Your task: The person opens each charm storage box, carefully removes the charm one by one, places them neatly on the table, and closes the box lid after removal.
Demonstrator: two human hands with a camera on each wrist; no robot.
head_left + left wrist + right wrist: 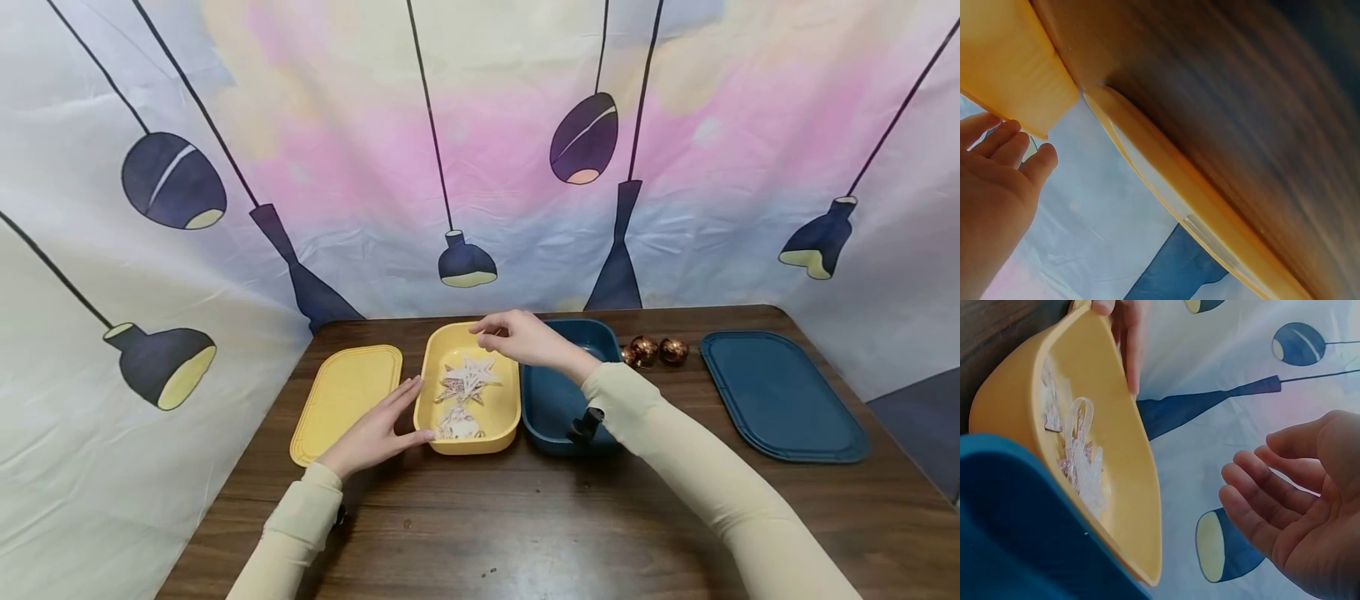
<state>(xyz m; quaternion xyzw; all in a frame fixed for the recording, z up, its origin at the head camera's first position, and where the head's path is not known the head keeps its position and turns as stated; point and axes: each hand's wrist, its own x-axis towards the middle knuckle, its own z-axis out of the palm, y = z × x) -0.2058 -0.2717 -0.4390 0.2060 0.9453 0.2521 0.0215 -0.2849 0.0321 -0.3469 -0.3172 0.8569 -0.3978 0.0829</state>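
Observation:
My left hand [378, 429] rests at the near left side of a yellow box [474, 447], its fingers along the rim and the thumb at the near corner. In the box lie pale, glittery star ornaments [468, 379] and another patterned ornament [459, 423] nearer the front. Over the box's far right part hovers my right hand [528, 337], fingers loosely bent. The right wrist view shows that hand holding nothing, apart from the box; a clear loop [1085, 409] stands up from the ornaments there.
Against the yellow box's right side stands a blue box [547, 404]. Shiny copper balls [673, 351] lie behind it to the right. A yellow lid [348, 392] is at the left and a blue lid [783, 396] at the right. A printed cloth [517, 275] hangs behind the table.

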